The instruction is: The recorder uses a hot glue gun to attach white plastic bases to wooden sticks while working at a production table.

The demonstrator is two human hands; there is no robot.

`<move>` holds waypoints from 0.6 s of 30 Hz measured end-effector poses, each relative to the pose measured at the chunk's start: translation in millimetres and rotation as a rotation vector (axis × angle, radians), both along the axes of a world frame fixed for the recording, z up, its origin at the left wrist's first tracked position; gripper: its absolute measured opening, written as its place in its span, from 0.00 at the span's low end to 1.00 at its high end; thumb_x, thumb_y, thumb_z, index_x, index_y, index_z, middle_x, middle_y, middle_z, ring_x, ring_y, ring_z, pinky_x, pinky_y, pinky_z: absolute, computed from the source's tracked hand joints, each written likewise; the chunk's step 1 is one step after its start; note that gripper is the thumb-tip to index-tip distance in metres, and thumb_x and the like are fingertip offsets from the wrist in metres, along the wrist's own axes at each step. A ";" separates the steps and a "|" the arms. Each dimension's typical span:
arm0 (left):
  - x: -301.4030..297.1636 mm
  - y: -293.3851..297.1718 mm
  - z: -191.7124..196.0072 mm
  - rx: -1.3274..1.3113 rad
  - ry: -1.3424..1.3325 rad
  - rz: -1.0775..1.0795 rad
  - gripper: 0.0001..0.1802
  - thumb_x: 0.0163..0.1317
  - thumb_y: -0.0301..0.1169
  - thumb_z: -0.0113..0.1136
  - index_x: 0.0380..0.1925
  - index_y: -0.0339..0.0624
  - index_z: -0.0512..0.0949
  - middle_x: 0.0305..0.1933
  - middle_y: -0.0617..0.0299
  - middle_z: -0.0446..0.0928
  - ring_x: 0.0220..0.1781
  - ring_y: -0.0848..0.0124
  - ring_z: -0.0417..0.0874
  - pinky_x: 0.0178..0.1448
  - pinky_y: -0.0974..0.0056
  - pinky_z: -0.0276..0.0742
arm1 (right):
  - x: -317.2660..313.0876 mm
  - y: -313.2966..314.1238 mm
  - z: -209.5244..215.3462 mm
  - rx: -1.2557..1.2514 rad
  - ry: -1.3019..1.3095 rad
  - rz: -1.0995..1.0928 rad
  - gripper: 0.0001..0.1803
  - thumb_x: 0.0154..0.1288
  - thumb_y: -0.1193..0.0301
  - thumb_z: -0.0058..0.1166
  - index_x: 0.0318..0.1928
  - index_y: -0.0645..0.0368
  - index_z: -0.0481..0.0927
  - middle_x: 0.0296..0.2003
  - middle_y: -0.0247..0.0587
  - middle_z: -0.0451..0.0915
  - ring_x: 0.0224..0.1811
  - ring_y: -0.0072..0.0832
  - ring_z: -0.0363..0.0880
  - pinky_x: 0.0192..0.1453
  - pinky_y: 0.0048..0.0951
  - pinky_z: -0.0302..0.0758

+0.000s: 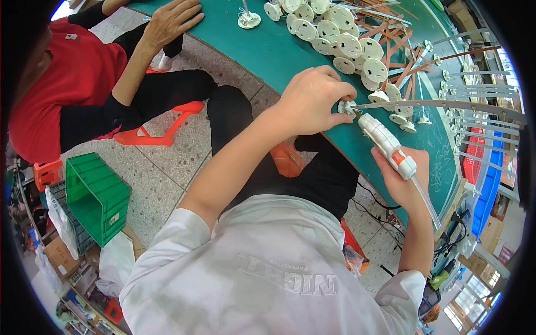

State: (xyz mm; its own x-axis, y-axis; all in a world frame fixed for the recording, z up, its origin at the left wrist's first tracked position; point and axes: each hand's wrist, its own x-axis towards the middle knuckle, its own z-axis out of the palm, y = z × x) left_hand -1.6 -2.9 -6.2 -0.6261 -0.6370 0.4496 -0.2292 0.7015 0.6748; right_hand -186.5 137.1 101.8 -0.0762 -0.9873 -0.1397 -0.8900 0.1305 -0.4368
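My left hand [315,100] is closed at the table's edge, thumb and fingers pinching a small white round base [347,108]. A long, thin grey strip [441,104] runs from that base toward the right. My right hand [405,173] is wrapped round a white and orange hot glue gun [382,137]. Its nozzle points at the base and comes close to it or touches it; I cannot tell which. A clear glue stick [427,204] sticks out of the gun's back end. Beyond my left hand lies a pile of white round discs [349,44] with grey and copper-coloured strips.
The green table [229,42] curves along the far side. More strips with white bases [480,111] line its right edge, by red and blue trays [487,184]. A co-worker in red [84,72] sits at left, one hand on the table. A green crate [97,195] stands lower left; cables [379,209] hang below.
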 end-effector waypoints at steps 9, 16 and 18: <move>0.0 0.1 1.0 0.007 -0.014 -0.001 0.20 0.43 0.35 0.80 0.39 0.47 0.86 0.37 0.67 0.87 0.48 0.65 0.84 0.48 0.60 0.82 | 0.3 1.0 0.6 0.007 -0.018 -0.024 0.11 0.64 0.66 0.67 0.32 0.63 0.85 0.22 0.51 0.80 0.23 0.50 0.78 0.29 0.35 0.74; -0.4 -0.7 0.5 0.007 -0.002 -0.004 0.21 0.43 0.35 0.80 0.39 0.46 0.87 0.36 0.65 0.87 0.49 0.64 0.85 0.49 0.60 0.82 | 1.8 3.1 1.5 0.040 -0.045 -0.067 0.11 0.64 0.67 0.67 0.33 0.64 0.85 0.22 0.51 0.80 0.24 0.49 0.78 0.30 0.36 0.75; -0.3 -0.7 0.8 0.007 0.003 -0.006 0.21 0.43 0.35 0.80 0.39 0.45 0.87 0.36 0.65 0.87 0.49 0.64 0.85 0.49 0.60 0.82 | 1.3 4.2 -0.1 0.007 -0.053 -0.052 0.11 0.64 0.67 0.67 0.32 0.64 0.85 0.21 0.51 0.80 0.23 0.49 0.78 0.30 0.36 0.75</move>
